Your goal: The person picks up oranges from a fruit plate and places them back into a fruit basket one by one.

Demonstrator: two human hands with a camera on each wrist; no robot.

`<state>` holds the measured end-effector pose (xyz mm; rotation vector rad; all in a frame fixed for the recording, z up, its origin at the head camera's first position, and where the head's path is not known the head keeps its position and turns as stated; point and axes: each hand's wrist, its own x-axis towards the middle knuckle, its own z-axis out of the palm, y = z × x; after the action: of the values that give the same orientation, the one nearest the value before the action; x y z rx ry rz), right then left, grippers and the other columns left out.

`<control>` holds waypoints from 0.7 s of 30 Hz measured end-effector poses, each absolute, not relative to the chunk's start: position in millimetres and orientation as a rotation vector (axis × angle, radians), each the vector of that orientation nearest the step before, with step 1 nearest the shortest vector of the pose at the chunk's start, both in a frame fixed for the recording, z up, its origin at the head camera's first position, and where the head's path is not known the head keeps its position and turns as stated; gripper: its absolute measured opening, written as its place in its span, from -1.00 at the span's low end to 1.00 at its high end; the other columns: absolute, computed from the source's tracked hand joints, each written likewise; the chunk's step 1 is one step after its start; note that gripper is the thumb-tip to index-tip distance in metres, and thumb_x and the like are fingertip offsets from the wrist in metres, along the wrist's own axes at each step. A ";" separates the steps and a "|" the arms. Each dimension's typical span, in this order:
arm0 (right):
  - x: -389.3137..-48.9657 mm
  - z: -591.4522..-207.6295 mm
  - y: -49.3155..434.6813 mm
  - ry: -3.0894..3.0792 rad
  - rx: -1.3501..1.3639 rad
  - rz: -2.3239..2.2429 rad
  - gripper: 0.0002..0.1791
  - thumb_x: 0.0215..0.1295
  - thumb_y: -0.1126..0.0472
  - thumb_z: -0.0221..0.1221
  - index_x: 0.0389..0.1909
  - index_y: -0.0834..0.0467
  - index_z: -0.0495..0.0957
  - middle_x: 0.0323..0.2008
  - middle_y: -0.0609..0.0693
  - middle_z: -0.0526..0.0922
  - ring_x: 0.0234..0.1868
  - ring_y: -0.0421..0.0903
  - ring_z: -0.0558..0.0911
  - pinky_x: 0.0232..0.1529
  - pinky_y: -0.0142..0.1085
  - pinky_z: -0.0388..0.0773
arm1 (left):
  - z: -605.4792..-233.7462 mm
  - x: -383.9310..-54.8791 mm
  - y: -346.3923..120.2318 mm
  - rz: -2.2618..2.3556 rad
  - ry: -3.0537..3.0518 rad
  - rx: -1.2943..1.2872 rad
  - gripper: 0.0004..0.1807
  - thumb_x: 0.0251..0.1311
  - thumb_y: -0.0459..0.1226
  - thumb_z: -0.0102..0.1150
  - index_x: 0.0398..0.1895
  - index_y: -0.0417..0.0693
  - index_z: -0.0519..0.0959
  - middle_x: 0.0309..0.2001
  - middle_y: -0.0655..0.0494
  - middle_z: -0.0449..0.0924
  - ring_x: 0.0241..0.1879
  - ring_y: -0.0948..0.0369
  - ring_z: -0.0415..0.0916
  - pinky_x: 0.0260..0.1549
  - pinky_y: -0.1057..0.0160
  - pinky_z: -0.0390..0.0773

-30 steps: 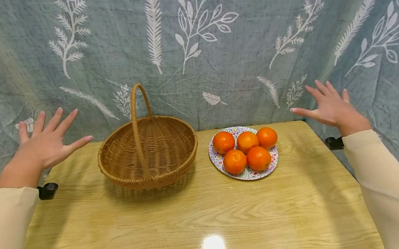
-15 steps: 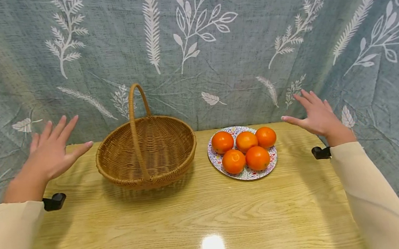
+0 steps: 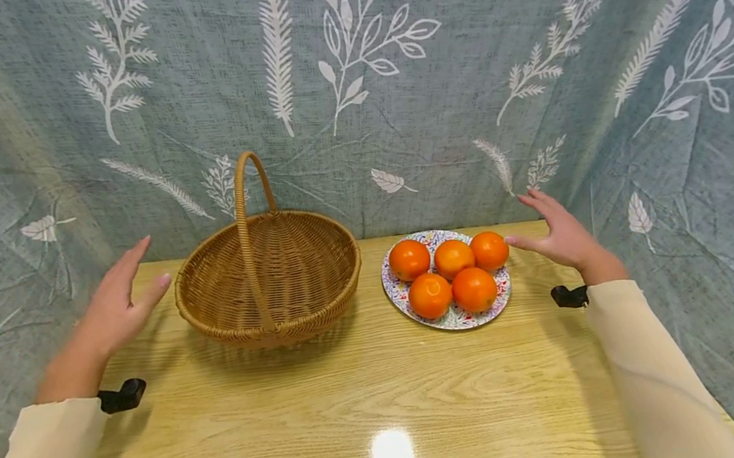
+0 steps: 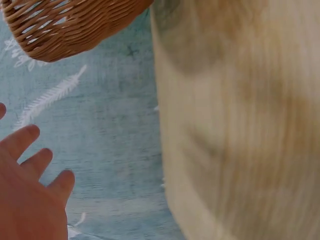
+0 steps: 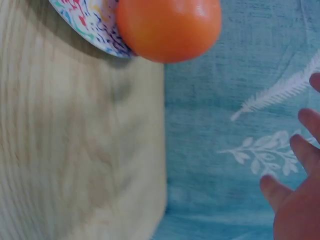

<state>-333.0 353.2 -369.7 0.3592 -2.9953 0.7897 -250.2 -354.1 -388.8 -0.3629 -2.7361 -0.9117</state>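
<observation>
A brown wicker basket (image 3: 306, 266) with a tall arched handle stands at the back left of the table, nothing inside it. Just left of its rim hovers my left hand (image 3: 107, 311), fingers extended and thumb apart. To the basket's right, a round plate (image 3: 397, 297) with a colourful speckled pattern bears several oranges (image 3: 474, 290). My right hand (image 3: 565, 240) is in the air at the plate's right side, its thumb tip close to the rightmost orange (image 3: 489, 250). In the right wrist view that orange (image 5: 170, 27) looms at the top, apart from the spread fingers.
The light wooden table (image 3: 333, 407) stretches out in front of the basket and plate. Behind it hangs a grey-blue curtain (image 3: 199, 67) with white leaf prints, which also wraps both sides. Each wrist wears a black camera mount (image 3: 568, 297).
Both hands have moved inward and down, the left toward the basket and the right toward the plate of oranges. Their fingers are less spread. Basket, plate and oranges stay in place.
</observation>
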 end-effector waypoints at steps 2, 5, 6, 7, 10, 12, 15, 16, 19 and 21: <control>-333.8 -375.9 352.9 -2.991 0.362 0.844 0.08 0.30 -0.31 0.29 0.67 -0.02 -0.02 0.68 0.07 -0.24 0.64 0.33 -0.10 0.46 0.51 0.00 | -394.1 -248.4 -352.9 -0.986 -2.714 -0.378 -0.21 0.59 -0.09 -0.09 0.70 0.09 -0.20 0.60 -0.41 -0.14 0.54 -0.47 -0.19 0.37 -0.61 -0.11; -335.3 -384.3 352.8 -2.974 0.378 0.955 0.07 0.28 -0.23 0.35 0.66 -0.03 0.01 0.68 0.09 -0.20 0.64 0.32 -0.07 0.48 0.46 0.04 | -402.2 -247.2 -350.0 -1.098 -2.688 -0.415 -0.22 0.60 -0.14 -0.09 0.70 0.03 -0.20 0.59 -0.44 -0.10 0.53 -0.47 -0.14 0.39 -0.54 -0.04; -336.1 -387.0 353.0 -2.970 0.383 0.993 0.06 0.27 -0.20 0.37 0.66 -0.03 0.02 0.68 0.09 -0.19 0.64 0.31 -0.06 0.50 0.43 0.05 | -404.8 -247.1 -348.9 -1.132 -2.683 -0.426 -0.22 0.60 -0.15 -0.08 0.70 0.03 -0.20 0.59 -0.43 -0.09 0.53 -0.45 -0.13 0.41 -0.48 -0.02; -336.8 -389.4 353.0 -2.969 0.390 1.022 0.06 0.27 -0.17 0.38 0.66 -0.03 0.03 0.68 0.10 -0.18 0.63 0.31 -0.05 0.52 0.40 0.06 | -407.4 -246.9 -347.7 -1.157 -2.680 -0.433 -0.22 0.60 -0.16 -0.08 0.70 0.04 -0.20 0.59 -0.43 -0.08 0.53 -0.43 -0.11 0.53 -0.29 0.03; -338.6 -394.6 352.2 -2.965 0.405 1.096 0.05 0.26 -0.08 0.41 0.65 0.00 0.06 0.67 0.14 -0.12 0.63 0.29 -0.02 0.55 0.33 0.10 | -412.7 -245.0 -344.0 -1.233 -2.666 -0.444 -0.23 0.61 -0.17 -0.08 0.70 0.07 -0.20 0.58 -0.42 -0.04 0.53 -0.39 -0.07 0.56 0.45 0.08; -338.9 -396.2 351.3 -2.965 0.421 1.131 0.05 0.26 -0.05 0.42 0.65 0.02 0.05 0.66 0.17 -0.08 0.63 0.29 -0.01 0.54 0.33 0.10 | -414.8 -243.9 -341.4 -1.264 -2.654 -0.453 -0.24 0.62 -0.17 -0.09 0.70 0.05 -0.20 0.57 -0.43 -0.02 0.51 -0.39 -0.04 0.29 0.81 0.07; -336.1 -391.6 346.2 -2.965 0.443 1.242 0.04 0.27 0.06 0.42 0.65 0.09 0.03 0.64 0.21 -0.03 0.62 0.34 -0.03 0.54 0.38 0.04 | -416.0 -242.5 -338.5 -1.306 -2.646 -0.463 -0.25 0.63 -0.17 -0.11 0.70 -0.01 -0.20 0.56 -0.44 -0.01 0.47 -0.41 0.00 0.09 0.91 0.09; -337.1 -392.7 346.0 -2.964 0.449 1.269 0.05 0.27 0.08 0.42 0.65 0.10 0.02 0.64 0.21 -0.01 0.62 0.35 -0.04 0.53 0.39 0.03 | -416.2 -242.2 -338.2 -1.310 -2.652 -0.462 -0.25 0.63 -0.17 -0.12 0.70 -0.02 -0.20 0.57 -0.44 -0.01 0.47 -0.42 0.01 0.06 0.90 0.11; -340.9 -397.4 345.3 -2.959 0.458 1.358 0.03 0.27 0.14 0.41 0.65 0.12 0.02 0.63 0.21 0.00 0.62 0.37 -0.06 0.54 0.40 0.01 | -417.1 -241.9 -338.2 -1.327 -2.677 -0.443 -0.27 0.64 -0.14 -0.15 0.70 -0.03 -0.19 0.57 -0.43 -0.01 0.45 -0.44 0.04 0.00 0.88 0.14; -347.9 -407.3 348.1 -2.944 0.478 1.364 0.02 0.27 0.13 0.42 0.64 0.12 0.04 0.63 0.21 0.03 0.62 0.37 -0.04 0.53 0.38 0.05 | -417.2 -241.9 -338.4 -1.341 -2.700 -0.422 -0.28 0.65 -0.12 -0.17 0.70 -0.02 -0.18 0.58 -0.41 -0.04 0.46 -0.44 0.04 -0.02 0.86 0.16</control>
<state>-347.9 348.1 -407.3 0.4781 -2.9440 1.3642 -241.9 -338.4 -417.2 -0.4215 -2.7004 -1.3405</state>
